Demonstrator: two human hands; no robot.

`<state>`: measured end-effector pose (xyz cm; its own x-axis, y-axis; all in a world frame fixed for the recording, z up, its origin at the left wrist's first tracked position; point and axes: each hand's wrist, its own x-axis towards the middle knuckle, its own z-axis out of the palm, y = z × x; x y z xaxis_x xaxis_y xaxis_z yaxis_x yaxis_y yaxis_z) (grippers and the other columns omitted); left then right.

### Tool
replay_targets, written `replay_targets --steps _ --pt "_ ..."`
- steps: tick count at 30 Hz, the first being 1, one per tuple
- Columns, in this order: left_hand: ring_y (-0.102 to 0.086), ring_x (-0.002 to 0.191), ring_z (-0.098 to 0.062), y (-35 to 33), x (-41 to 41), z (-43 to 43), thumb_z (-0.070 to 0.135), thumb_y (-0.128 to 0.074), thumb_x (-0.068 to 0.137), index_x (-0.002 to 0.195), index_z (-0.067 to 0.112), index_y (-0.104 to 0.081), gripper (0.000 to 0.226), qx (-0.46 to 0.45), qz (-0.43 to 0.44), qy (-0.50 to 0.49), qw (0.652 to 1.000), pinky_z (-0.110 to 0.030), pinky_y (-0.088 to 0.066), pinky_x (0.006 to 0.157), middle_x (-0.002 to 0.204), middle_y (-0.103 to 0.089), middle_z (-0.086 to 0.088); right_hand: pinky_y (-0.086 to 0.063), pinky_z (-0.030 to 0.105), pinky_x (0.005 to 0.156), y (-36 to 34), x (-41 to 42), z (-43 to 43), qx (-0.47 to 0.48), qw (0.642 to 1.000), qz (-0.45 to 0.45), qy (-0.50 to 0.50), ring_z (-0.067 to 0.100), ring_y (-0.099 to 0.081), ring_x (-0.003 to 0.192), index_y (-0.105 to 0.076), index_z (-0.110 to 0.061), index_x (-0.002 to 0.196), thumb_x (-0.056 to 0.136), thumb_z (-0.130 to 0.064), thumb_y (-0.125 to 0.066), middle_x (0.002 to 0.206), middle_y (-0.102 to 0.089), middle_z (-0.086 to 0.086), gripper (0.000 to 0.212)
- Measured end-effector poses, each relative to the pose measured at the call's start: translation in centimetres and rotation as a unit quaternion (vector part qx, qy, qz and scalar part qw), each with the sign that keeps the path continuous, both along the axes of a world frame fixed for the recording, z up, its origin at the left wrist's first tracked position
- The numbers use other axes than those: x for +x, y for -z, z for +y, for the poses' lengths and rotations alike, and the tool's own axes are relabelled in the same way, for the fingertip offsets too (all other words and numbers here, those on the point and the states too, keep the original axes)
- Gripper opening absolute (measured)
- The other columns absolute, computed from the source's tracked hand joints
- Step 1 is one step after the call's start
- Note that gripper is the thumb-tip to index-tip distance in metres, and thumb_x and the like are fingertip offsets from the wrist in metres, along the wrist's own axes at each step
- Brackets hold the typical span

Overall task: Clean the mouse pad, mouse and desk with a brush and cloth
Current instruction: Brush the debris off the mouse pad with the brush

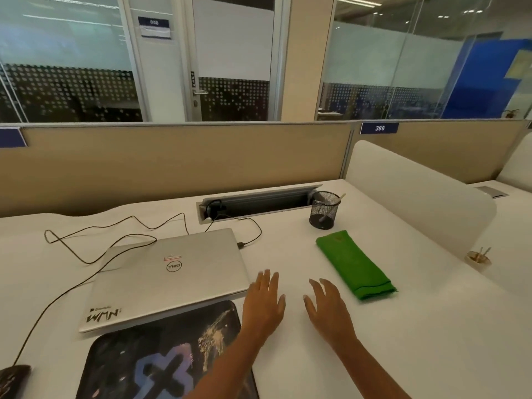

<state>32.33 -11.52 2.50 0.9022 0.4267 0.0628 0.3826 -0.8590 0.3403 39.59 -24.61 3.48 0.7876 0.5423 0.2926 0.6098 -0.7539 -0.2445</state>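
Sitting at the very bottom left corner, a dark mouse (13,380) is peeking into view on the white tabletop (403,341). Just to its right, a black mouse pad (149,361) with a blue shape on it is lying flat. Its far edge is sitting right up against a shut silver laptop (172,277).

One bare arm is reaching over the right corner of the mouse pad. The left hand (263,303) is facing palm down just beside the laptop's right edge, with its fingers straight and spread. The right hand (328,309) is close beside it, also palm down with fingers spread. Both hands are holding nothing. I cannot tell if they are touching the tabletop or floating just over it.

A little farther and to the right, a green cloth (355,264) is lying folded in a long shape. It is near the right hand but not touching it.

A thin black wire (86,256) is running from the mouse up past the laptop's left side and looping behind it.

Farther back, a black mesh cup (322,210) is standing near the cloth's far end, and a white stick (339,197) is leaning inside it. I cannot tell if the stick is a brush. Beside the cup, a long slot (259,201) in the tabletop is sitting open with plugs inside. A tan wall (172,165) is standing behind everything.
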Motion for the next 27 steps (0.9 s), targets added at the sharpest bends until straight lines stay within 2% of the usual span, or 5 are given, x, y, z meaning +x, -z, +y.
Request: replay_targets --steps 5,10,16,20,27 --pt "-0.001 0.148 -0.021 -1.6 5.2 1.6 0.037 -0.026 0.101 0.151 0.018 -0.006 0.057 0.012 -0.023 0.025 0.999 -0.033 -0.005 0.120 0.160 -0.001 -0.005 -0.046 0.036 0.099 -1.2 4.7 1.2 0.049 0.999 0.013 0.010 0.032 -0.051 0.124 -0.052 -0.006 0.129 0.096 -0.043 -0.024 0.131 -0.052 0.022 0.057" --pt "-0.001 0.148 -0.021 -4.0 11.2 2.6 0.039 -0.025 0.101 0.151 0.020 -0.005 0.057 0.041 -0.047 0.055 0.997 -0.033 -0.006 0.120 0.160 0.000 -0.004 -0.019 0.023 0.111 -3.7 11.3 2.2 0.055 0.996 0.063 0.029 0.021 -0.031 0.136 -0.031 -0.011 0.142 0.098 -0.027 -0.038 0.146 -0.035 0.011 0.047" --pt "-0.003 0.148 -0.022 -6.2 17.6 2.7 0.037 -0.028 0.101 0.151 0.016 -0.007 0.059 0.077 -0.070 0.108 0.989 -0.034 -0.009 0.120 0.160 -0.002 -0.007 -0.039 0.036 0.099 -7.4 18.3 3.2 0.142 0.985 0.077 0.063 0.030 -0.045 0.122 -0.037 -0.010 0.138 0.095 -0.017 -0.045 0.137 -0.039 0.015 0.044" --pt "-0.007 0.147 -0.021 -7.0 21.2 2.8 0.034 -0.031 0.100 0.151 0.013 -0.009 0.059 0.089 -0.085 0.140 0.983 -0.034 -0.012 0.120 0.160 -0.006 -0.007 -0.044 0.042 0.091 -8.5 23.0 3.9 0.128 0.987 0.052 0.077 0.037 -0.054 0.110 -0.036 -0.010 0.138 0.095 -0.011 -0.045 0.135 -0.039 0.018 0.044" --pt "-0.001 0.148 -0.022 -6.6 25.9 3.7 0.035 -0.031 0.101 0.150 0.009 -0.006 0.061 0.100 -0.025 0.151 0.983 -0.037 -0.009 0.121 0.160 0.000 -0.008 -0.045 0.037 0.093 -8.1 28.4 5.2 0.053 0.998 0.002 0.029 0.030 -0.050 0.117 -0.041 -0.013 0.137 0.092 0.000 -0.046 0.138 -0.042 0.012 0.047"
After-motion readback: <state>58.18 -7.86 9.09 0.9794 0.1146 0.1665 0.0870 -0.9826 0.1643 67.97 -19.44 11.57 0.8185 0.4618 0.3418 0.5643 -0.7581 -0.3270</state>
